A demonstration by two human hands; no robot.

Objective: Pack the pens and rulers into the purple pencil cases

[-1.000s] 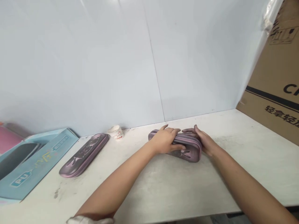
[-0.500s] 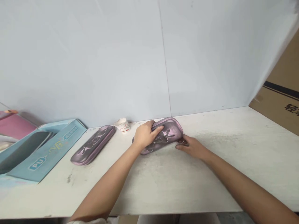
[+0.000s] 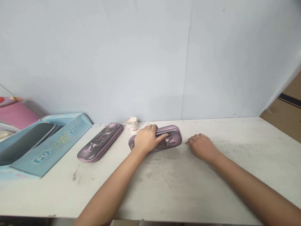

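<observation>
My left hand (image 3: 146,138) grips a shiny purple-and-black zip pencil case (image 3: 172,137) from above, its thumb lying across the embossed lid. The case is closed and tilts slightly on the table. Just off its right end, apart from it, my right hand (image 3: 201,147) has its fingers curled in; whatever may be inside them is hidden. A second pencil case (image 3: 101,142) of the same look lies closed to the left.
Behind the cases stands a white paper cup (image 3: 132,124) with red print. A light blue box (image 3: 58,147) at the left holds a dark case (image 3: 28,141). A grey wall (image 3: 141,62) backs the white table (image 3: 160,188); a cardboard box (image 3: 285,110) is at the far right.
The held pencil case has come down lower and flatter on the table. My right hand has pulled away from its right end, and its fingers have curled in.
</observation>
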